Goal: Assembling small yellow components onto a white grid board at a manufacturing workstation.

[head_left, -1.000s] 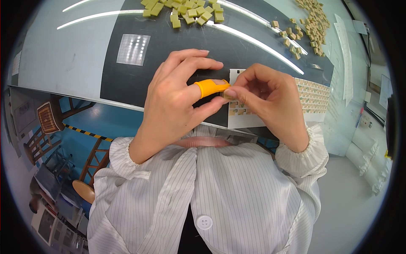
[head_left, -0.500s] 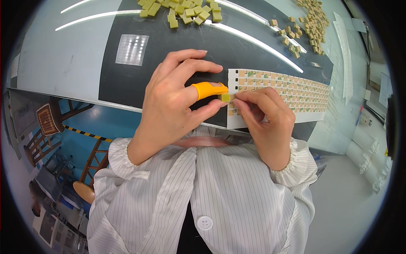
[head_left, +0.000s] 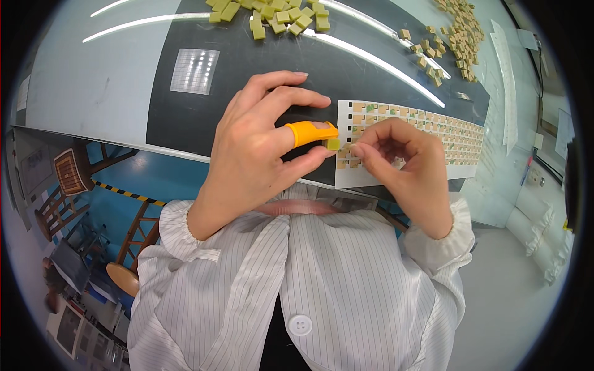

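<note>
My left hand [head_left: 250, 145] wears an orange finger cot [head_left: 311, 133] on its index finger. Between that finger and the thumb it pinches a small yellow-green block [head_left: 333, 144]; the other fingers are spread above the black mat. Just right of the block, my right hand [head_left: 408, 164] has thumb and index fingertip pressed together. What they hold, if anything, is too small to make out. Under my right hand lies a white sheet [head_left: 352, 179] with rows of small tan squares, some with green marks and black corners. My hand covers part of it.
A heap of yellow-green blocks [head_left: 278, 15] lies at the far middle of the black mat [head_left: 247, 59]. Smaller tan-faced blocks [head_left: 464, 40] are piled at the far right. A clear gridded square [head_left: 195, 71] rests at the left. Wooden chairs [head_left: 133, 241] stand beyond the table edge.
My right hand has drawn back slightly to the right from the block, its wrist turning outward. The left hand still pinches the block and has barely moved.
</note>
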